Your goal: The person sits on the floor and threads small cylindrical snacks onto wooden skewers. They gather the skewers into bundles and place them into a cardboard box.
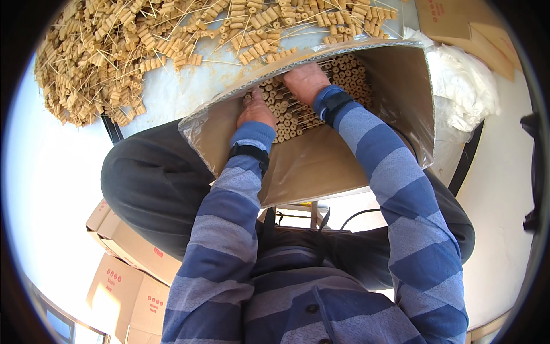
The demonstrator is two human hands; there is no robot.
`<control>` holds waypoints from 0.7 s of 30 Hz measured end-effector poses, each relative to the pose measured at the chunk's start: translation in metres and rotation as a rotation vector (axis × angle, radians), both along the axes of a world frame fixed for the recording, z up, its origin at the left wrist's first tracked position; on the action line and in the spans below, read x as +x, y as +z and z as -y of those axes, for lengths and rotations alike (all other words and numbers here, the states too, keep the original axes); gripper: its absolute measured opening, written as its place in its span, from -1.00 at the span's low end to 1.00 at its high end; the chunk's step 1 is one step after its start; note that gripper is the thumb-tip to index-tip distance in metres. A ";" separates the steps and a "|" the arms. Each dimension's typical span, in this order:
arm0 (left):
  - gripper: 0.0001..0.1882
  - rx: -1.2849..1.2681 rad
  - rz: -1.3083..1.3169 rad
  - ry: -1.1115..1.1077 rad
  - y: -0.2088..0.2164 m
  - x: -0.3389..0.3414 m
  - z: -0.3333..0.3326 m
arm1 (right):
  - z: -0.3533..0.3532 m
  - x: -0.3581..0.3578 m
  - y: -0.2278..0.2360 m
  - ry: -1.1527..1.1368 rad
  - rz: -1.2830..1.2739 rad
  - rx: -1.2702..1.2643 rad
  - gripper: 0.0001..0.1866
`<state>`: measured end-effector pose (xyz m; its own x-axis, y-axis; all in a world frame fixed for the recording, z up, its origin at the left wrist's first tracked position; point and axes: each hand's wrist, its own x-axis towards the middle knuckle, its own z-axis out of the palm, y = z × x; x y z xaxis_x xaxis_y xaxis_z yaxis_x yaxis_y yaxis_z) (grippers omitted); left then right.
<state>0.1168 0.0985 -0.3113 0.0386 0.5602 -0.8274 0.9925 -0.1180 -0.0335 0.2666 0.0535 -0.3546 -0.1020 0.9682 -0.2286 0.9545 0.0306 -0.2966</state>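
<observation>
A cardboard box [395, 109] lined with clear plastic rests on my lap, tilted toward me. Inside it lie packed rows of small tan tube-shaped pieces on thin sticks [286, 112]. My left hand [256, 110] presses on the left end of the stack, fingers tucked among the pieces. My right hand [306, 80] lies flat on top of the stack further in, fingers reaching into the box's depth. Whether either hand grips a skewer is hidden. Both forearms wear blue-and-grey striped sleeves with dark wristbands.
A big loose heap of the same tan skewered pieces [143, 40] covers a white table [189, 86] beyond the box. White crumpled plastic [464, 86] lies right. Brown cartons [132, 252] stand on the floor at lower left, another carton [458, 23] at upper right.
</observation>
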 end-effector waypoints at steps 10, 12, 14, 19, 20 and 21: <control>-0.15 0.061 0.056 -0.014 0.004 0.000 0.010 | 0.006 -0.003 0.002 -0.086 0.007 0.200 -0.76; -0.24 0.061 0.087 -0.078 0.005 0.004 0.017 | 0.008 -0.002 0.001 -0.065 0.018 0.062 -0.75; -0.26 0.014 0.087 -0.087 0.001 0.004 0.022 | 0.008 -0.002 0.001 -0.055 0.044 0.182 -0.77; -0.26 0.051 0.170 -0.138 -0.016 -0.005 0.018 | 0.003 0.000 0.010 -0.054 0.043 0.070 -0.79; -0.26 0.061 0.174 -0.151 -0.017 -0.007 0.017 | 0.001 0.000 0.012 -0.058 0.055 0.081 -0.80; -0.27 0.063 0.164 -0.166 -0.018 -0.008 0.016 | 0.000 0.001 0.015 -0.042 0.049 0.003 -0.81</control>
<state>0.1090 0.0827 -0.3290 0.2655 0.5850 -0.7663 0.9523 -0.2830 0.1139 0.2677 0.0535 -0.3392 -0.0504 0.9721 -0.2291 0.9684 -0.0086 -0.2492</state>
